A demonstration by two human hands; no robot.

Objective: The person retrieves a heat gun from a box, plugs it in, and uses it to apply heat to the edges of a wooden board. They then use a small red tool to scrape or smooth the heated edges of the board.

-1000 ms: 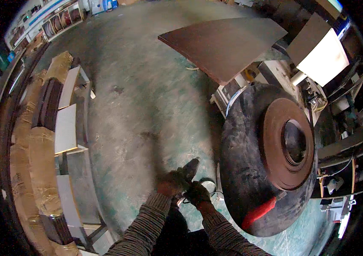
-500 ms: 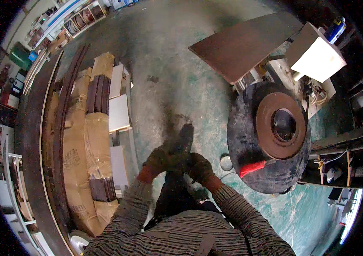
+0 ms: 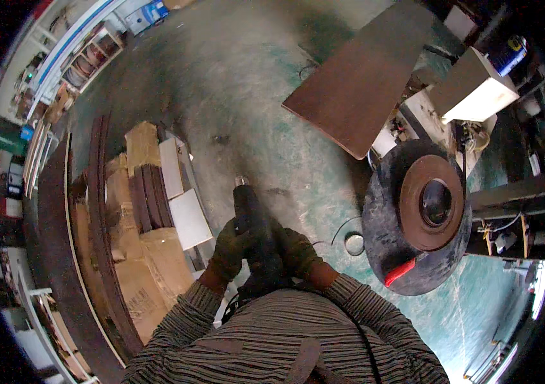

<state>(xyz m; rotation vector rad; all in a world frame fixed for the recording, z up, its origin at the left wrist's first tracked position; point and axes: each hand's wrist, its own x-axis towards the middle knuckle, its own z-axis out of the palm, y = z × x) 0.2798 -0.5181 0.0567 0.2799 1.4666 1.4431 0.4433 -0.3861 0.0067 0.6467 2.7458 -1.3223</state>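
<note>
Held in front of my body is a black heat gun (image 3: 251,214), its silver nozzle pointing away from me over the floor. My left hand (image 3: 231,248), in a dark glove, is closed round its left side. Against the right side lies my right hand (image 3: 297,251), also gloved and closed; its fingertips are partly hidden by the dark body. To the right stands a round black table (image 3: 384,224) carrying a brown ring-shaped disc (image 3: 413,221). A red-handled tool (image 3: 400,272) lies near that table's front edge.
Stacked cardboard-wrapped bundles (image 3: 138,294) and long dark boards (image 3: 61,256) lie on the left. A brown panel (image 3: 349,89) is at the far right, near a white box-shaped lamp (image 3: 484,96). A small round tin (image 3: 354,244) sits on the floor by a cable.
My view has turned, so the stacks and round table sit lower. The heat gun's silver nozzle now shows clearly, left of where the dark tip was. Both hands stay together at the front.
</note>
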